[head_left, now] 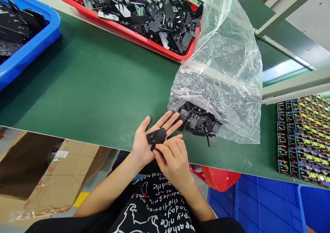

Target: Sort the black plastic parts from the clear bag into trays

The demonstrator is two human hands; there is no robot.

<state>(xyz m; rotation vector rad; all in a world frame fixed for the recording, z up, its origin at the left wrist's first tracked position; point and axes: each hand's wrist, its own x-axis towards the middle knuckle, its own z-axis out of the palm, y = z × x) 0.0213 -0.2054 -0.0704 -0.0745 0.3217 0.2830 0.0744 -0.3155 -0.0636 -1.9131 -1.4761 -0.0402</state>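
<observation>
A flat black plastic part (pixel 157 136) with an angled outline and small slots lies across the palm of my left hand (pixel 144 145). That hand faces palm up over the table's front edge, its fingers stretched out and spread. My right hand (pixel 174 157) pinches the lower corner of the same part between thumb and forefinger; the fingertips hide what exactly is gripped there. Just right of my left fingertips, a pile of similar black parts (pixel 202 121) spills from the mouth of a clear plastic bag (pixel 219 75).
A red tray (pixel 123 30) of black parts stands at the back of the green table (pixel 85 88). At left is a blue tray (pixel 55 26) with more. Racked circuit boards (pixel 306 140) are at right. Below sit a cardboard box (pixel 69 171), a red stool (pixel 221 178) and blue crates (pixel 263 202).
</observation>
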